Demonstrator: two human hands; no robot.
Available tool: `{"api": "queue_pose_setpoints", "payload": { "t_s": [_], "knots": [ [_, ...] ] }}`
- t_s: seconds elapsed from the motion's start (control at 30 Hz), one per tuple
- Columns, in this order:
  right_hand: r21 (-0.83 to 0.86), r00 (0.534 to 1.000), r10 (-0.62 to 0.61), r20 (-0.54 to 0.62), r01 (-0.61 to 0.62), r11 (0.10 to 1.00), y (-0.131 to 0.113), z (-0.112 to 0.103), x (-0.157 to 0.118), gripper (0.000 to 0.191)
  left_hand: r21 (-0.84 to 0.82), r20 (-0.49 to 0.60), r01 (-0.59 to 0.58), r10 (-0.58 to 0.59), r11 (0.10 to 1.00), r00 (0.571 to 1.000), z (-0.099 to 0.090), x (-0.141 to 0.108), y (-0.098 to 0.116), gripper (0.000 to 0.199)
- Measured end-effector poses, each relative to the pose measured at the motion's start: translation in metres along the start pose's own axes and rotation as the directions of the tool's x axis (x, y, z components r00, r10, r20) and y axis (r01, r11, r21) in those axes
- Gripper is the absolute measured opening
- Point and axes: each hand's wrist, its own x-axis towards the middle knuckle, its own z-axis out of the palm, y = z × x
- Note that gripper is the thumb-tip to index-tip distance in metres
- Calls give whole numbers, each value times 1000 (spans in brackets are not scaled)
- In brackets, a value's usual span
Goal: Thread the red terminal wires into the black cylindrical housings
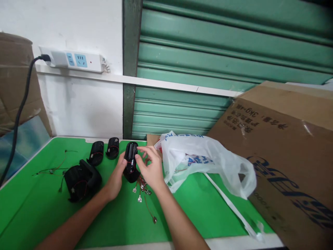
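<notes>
A glossy black plastic housing (130, 166) with a thin red wire across its inside is held up over the green table. My left hand (116, 177) grips it from the left, with the thumb on its side. On the other side, the bent index finger and thumb of my right hand (152, 168) touch its upper right edge; any small part between them is too small to make out. Just below lies a bunch of small metal discs on red wires (142, 189), partly hidden by my right hand. A single wired piece (154, 219) lies nearer to me.
More black housings (96, 152) (112, 148) and a larger black group (80, 182) are at left, near loose thin wires (52, 170). A white plastic bag (197, 156) and a big cardboard box (273, 156) stand at right. A power strip (75, 59) hangs on the wall.
</notes>
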Motion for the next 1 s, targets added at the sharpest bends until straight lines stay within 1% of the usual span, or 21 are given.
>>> {"api": "queue_pose_setpoints", "payload": {
  "t_s": [0.2, 0.3, 0.4, 0.5, 0.6, 0.7, 0.77, 0.83, 0.9, 1.0],
  "knots": [
    [5, 997, 72, 3, -72, 997, 2, 2, 0, 11, -143, -21, 125, -129, 982, 991, -2, 4, 5, 79],
    [-12, 995, 101, 10, -101, 995, 4, 2, 0, 9, -201, -22, 152, -160, 968, 987, -1, 4, 9, 72],
    [-81, 997, 79, 8, -78, 994, 5, 2, 1, 9, -239, -48, 155, -171, 959, 984, -1, 4, 12, 65],
    [-121, 998, 53, 21, -50, 991, 6, 2, 0, 10, -245, -61, 158, -177, 957, 982, -2, 5, 12, 63],
    [-110, 1000, 31, 2, -31, 993, 4, 1, -1, 9, -187, -61, 153, -167, 970, 984, -4, 8, 8, 62],
    [-90, 1000, 1, 9, 0, 996, 1, -1, -2, 25, -105, -71, 79, -86, 991, 994, -4, 9, 3, 61],
    [-93, 999, -27, 41, 30, 995, 0, -2, -2, 29, -80, -67, 26, -31, 996, 997, -3, 9, 2, 59],
    [-110, 997, -48, 62, 55, 992, 1, -2, -2, 23, -83, -52, 20, -24, 996, 998, -1, 8, 3, 57],
    [-127, 997, -52, 59, 59, 990, 2, -2, -2, 16, -102, -52, 50, -56, 993, 997, -1, 7, 5, 54],
    [-141, 998, -41, 52, 48, 989, 4, -2, -2, 11, -152, -81, 92, -106, 984, 991, -2, 7, 6, 52]
  ]
}}
